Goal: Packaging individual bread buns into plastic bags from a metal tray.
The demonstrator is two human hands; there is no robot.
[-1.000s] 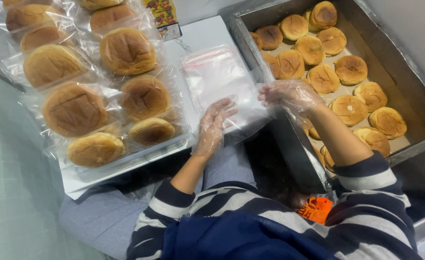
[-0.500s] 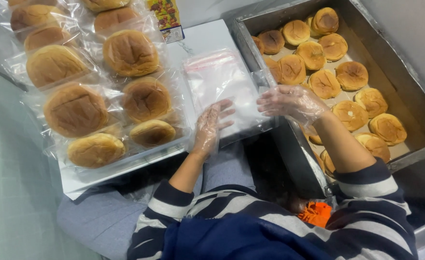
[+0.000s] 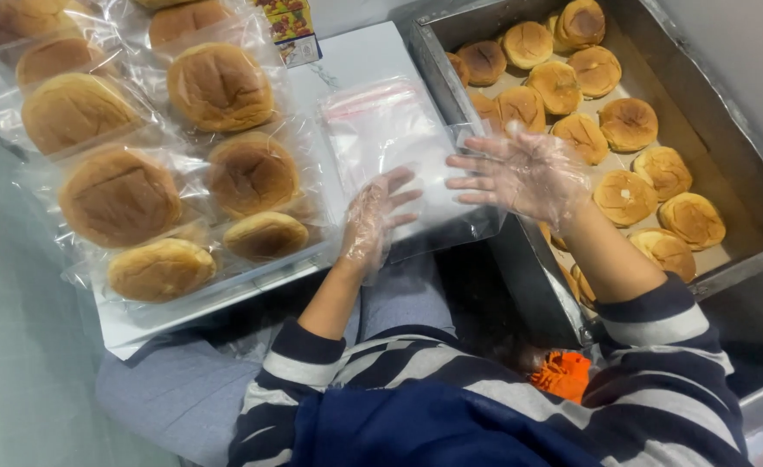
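Note:
Both my hands wear thin clear plastic gloves. My left hand (image 3: 376, 218) rests flat, fingers spread, on the near end of a stack of empty clear bags (image 3: 390, 143) lying on a white board (image 3: 360, 60). My right hand (image 3: 520, 173) hovers open, fingers apart, over the right edge of that stack, beside the rim of a metal tray (image 3: 520, 259). Neither hand holds anything. To the left lie several round buns sealed in clear bags (image 3: 226, 86). The metal tray holds several unwrapped golden buns (image 3: 628, 124).
A small colourful carton (image 3: 288, 26) stands at the back of the white board. Something orange (image 3: 563, 374) lies low between my lap and the tray. A grey wall runs behind the tray on the right. Pale green floor shows at the left.
My right hand has lifted from the bag stack's edge and spread its fingers. My left hand has slid slightly forward on the bags.

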